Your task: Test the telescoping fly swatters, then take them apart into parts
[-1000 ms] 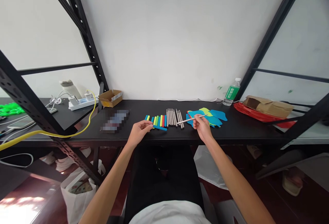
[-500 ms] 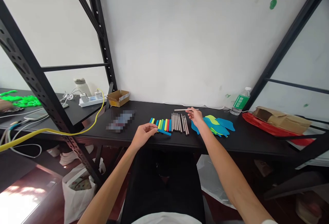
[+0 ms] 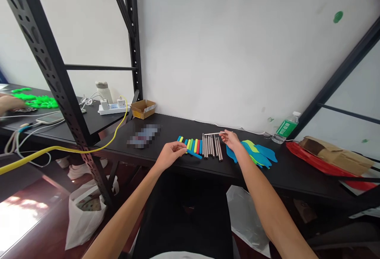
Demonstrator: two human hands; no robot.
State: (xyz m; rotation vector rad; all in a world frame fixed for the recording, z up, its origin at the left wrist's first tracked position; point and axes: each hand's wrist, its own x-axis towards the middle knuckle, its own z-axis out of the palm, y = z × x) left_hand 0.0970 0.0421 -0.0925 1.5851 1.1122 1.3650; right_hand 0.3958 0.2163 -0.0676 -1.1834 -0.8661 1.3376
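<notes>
My left hand (image 3: 172,155) is closed, pinching one end of a blue stick (image 3: 194,154) low over the black table. Just beyond that stick lies a row of short coloured sticks (image 3: 192,145) in blue, yellow, green and red. To their right, several slim grey sticks (image 3: 212,148) lie side by side. My right hand (image 3: 230,138) grips a thin pale stick (image 3: 213,134), held crosswise at the far ends of the grey ones. Under and beside my right wrist is a pile of flat blue and lime-green pieces (image 3: 258,154).
A small cardboard box (image 3: 143,109) stands at the back left, with a blurred-out item (image 3: 144,136) before it. A water bottle (image 3: 286,127) and brown paper on red wrapping (image 3: 335,156) are at the right. Beside the yellow cable (image 3: 115,126) rises a shelf post. Another person's hand (image 3: 10,103) is far left.
The view has swung slightly, shifting the scene. My right hand has brought the pale stick closer to the grey row. My left hand keeps hold of the blue stick.
</notes>
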